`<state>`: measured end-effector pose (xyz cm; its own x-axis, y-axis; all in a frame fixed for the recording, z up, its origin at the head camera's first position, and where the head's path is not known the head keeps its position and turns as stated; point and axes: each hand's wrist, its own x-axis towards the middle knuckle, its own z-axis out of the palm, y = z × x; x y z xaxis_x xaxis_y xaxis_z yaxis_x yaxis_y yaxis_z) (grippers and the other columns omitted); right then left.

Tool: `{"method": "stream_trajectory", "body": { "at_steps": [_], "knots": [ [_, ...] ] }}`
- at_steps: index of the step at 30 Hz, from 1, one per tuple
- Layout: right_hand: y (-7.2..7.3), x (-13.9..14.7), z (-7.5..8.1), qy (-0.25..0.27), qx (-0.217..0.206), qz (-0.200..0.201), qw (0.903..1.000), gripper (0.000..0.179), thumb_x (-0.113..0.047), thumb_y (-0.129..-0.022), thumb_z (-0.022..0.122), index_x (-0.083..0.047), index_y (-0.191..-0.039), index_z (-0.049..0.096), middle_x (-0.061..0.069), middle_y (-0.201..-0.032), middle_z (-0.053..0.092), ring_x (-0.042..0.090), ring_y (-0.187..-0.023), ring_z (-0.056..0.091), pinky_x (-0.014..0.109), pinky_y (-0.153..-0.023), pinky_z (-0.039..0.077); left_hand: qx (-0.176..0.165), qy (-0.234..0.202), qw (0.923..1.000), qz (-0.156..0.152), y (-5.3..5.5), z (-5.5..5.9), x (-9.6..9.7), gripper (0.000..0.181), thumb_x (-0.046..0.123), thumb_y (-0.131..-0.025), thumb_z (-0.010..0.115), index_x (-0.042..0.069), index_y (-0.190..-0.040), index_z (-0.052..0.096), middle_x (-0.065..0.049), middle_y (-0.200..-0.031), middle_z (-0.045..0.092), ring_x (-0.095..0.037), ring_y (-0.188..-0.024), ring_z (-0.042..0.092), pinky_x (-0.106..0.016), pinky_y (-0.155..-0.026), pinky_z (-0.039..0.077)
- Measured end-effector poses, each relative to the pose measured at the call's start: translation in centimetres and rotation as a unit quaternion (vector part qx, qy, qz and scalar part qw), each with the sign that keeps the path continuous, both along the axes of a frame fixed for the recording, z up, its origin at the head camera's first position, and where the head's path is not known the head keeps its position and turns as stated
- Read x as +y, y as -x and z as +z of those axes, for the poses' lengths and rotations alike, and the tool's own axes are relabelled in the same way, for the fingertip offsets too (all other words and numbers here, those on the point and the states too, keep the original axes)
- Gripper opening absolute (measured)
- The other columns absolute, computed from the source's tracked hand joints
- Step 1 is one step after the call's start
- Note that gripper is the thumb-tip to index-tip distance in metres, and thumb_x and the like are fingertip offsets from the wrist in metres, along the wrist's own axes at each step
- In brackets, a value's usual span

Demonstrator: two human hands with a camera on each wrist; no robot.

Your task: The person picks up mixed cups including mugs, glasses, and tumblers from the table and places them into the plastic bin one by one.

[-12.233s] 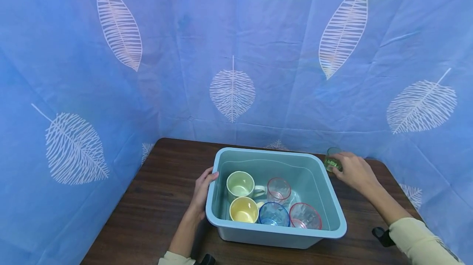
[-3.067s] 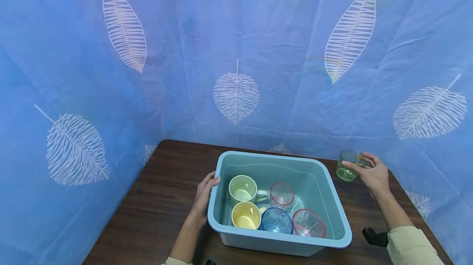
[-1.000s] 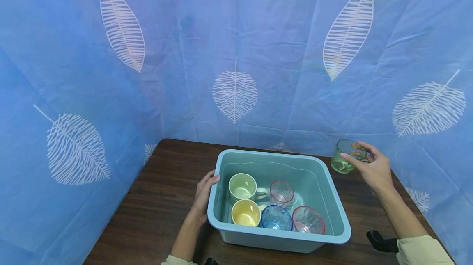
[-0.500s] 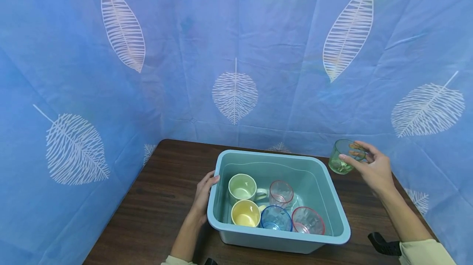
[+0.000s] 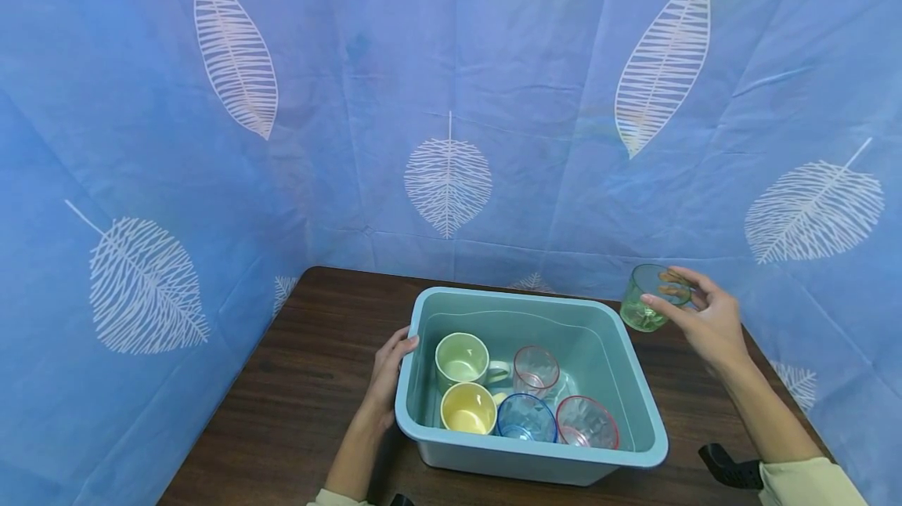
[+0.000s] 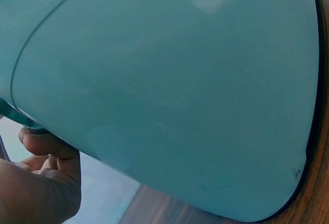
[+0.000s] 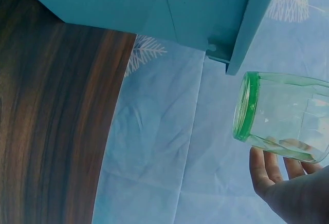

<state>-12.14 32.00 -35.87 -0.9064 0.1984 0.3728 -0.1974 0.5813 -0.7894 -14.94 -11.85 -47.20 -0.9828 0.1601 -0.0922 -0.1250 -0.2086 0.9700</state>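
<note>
My left hand (image 5: 385, 374) grips the left rim of a light blue plastic tub (image 5: 517, 459), thumb over the edge; the left wrist view shows the fingers (image 6: 49, 144) curled under that rim. Past the tub's back right corner, my right hand (image 5: 715, 330) holds a green drinking glass (image 5: 636, 304) between thumb and fingers. In the right wrist view the glass (image 7: 288, 112) is off the table, its thick base facing the camera's left. Inside the tub stand a light green mug (image 5: 451, 369), a yellow mug (image 5: 468, 416), a blue-rimmed glass (image 5: 527, 418) and two red-rimmed glasses (image 5: 588, 424).
The tub stands on a dark wooden table (image 5: 296, 388). A blue curtain (image 5: 521, 99) with white leaf prints hangs behind the table and at both sides. Inside the tub, bare floor shows along the right end and the back.
Earlier the right hand had the green glass low over the table's back right. Since then the glass has risen and drifted left to the tub's corner. The left hand keeps its hold.
</note>
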Motion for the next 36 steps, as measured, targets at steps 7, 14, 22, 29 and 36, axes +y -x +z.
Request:
{"method": "stream_trajectory", "body": {
  "at_steps": [7,14,22,29,36],
  "knots": [
    [-0.1,-0.4,0.3,-0.002,-0.004,0.001,1.0,0.068,-0.022,-0.096,0.076,-0.004,-0.154,0.045,-0.024,-0.12,0.055,-0.013,-0.106,0.055,0.005,-0.079,0.049,-0.004,-0.003,1.0,-0.001,0.0,0.1,0.0,0.06,0.04,-0.106,0.048,0.004,-0.153,0.044,-0.026,-0.148,0.05,-0.034,-0.124,0.057,-0.053,-0.103,0.053],
    [-0.3,-0.8,0.4,0.001,0.0,0.002,1.0,0.066,-0.021,-0.096,0.076,-0.008,-0.153,0.047,-0.024,-0.123,0.052,-0.014,-0.107,0.054,0.005,-0.081,0.048,-0.002,-0.006,1.0,0.0,-0.1,0.0,0.0,0.058,0.038,-0.106,0.049,0.003,-0.152,0.045,-0.026,-0.147,0.051,-0.033,-0.122,0.058,-0.051,-0.102,0.053],
    [-0.3,-1.2,0.1,0.003,0.025,0.039,0.9989,0.06,-0.011,-0.097,0.074,-0.009,-0.151,0.048,-0.024,-0.124,0.059,-0.008,-0.107,0.06,0.007,-0.08,0.05,-0.002,-0.007,1.0,0.002,-0.1,0.0,0.0,0.058,0.039,-0.106,0.049,0.003,-0.152,0.045,-0.026,-0.147,0.051,-0.034,-0.123,0.057,-0.053,-0.103,0.052],
    [-0.2,-1.3,-0.2,0.005,0.016,0.04,0.9991,0.062,-0.01,-0.096,0.073,-0.009,-0.152,0.047,-0.026,-0.121,0.059,-0.009,-0.105,0.061,0.008,-0.076,0.051,-0.008,-0.005,1.0,0.002,-0.1,0.0,0.0,0.059,0.04,-0.106,0.049,0.004,-0.152,0.045,-0.026,-0.148,0.051,-0.035,-0.124,0.057,-0.053,-0.103,0.052],
    [-0.2,-1.7,-0.3,0.013,0.019,0.062,0.9978,0.061,-0.006,-0.097,0.072,-0.008,-0.152,0.046,-0.026,-0.123,0.061,-0.006,-0.106,0.062,0.009,-0.081,0.053,-0.005,-0.005,1.0,0.0,0.1,0.0,0.0,0.059,0.04,-0.105,0.05,0.004,-0.152,0.046,-0.025,-0.147,0.05,-0.034,-0.124,0.056,-0.05,-0.101,0.053]
  ]
}}
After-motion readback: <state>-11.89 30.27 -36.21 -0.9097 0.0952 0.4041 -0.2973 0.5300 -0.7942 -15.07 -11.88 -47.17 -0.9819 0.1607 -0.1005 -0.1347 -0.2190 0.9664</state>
